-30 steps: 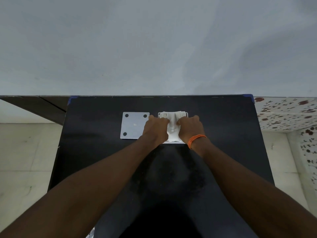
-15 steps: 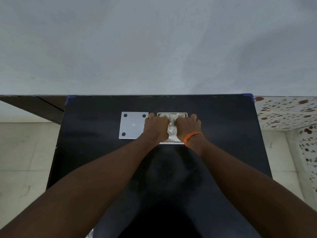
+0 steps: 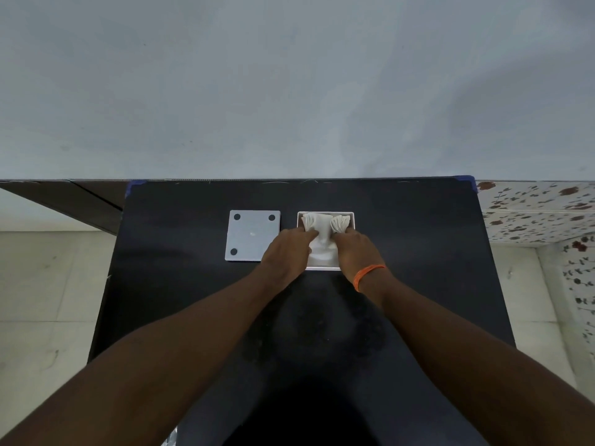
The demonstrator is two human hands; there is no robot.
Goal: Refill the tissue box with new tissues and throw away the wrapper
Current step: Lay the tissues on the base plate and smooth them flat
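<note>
A white square tissue box (image 3: 352,217) lies open on the black table (image 3: 418,239), with a folded stack of white tissues (image 3: 322,235) bent inside it. My left hand (image 3: 286,252) grips the left side of the stack. My right hand (image 3: 357,251), with an orange band at the wrist, grips the right side. Both hands press the tissues down between the box walls. The stack's far ends fan up at the box's far edge. No wrapper can be made out on the tabletop.
The box's flat white bottom panel (image 3: 252,235), with dark round pads at its corners, lies just left of the box. A grey wall rises behind the table. Tiled floor shows on both sides. A bit of shiny plastic (image 3: 169,441) peeks out at the bottom edge.
Both hands have drawn slightly toward me along the stack, so more of the tissues' fanned far ends now shows inside the box.
</note>
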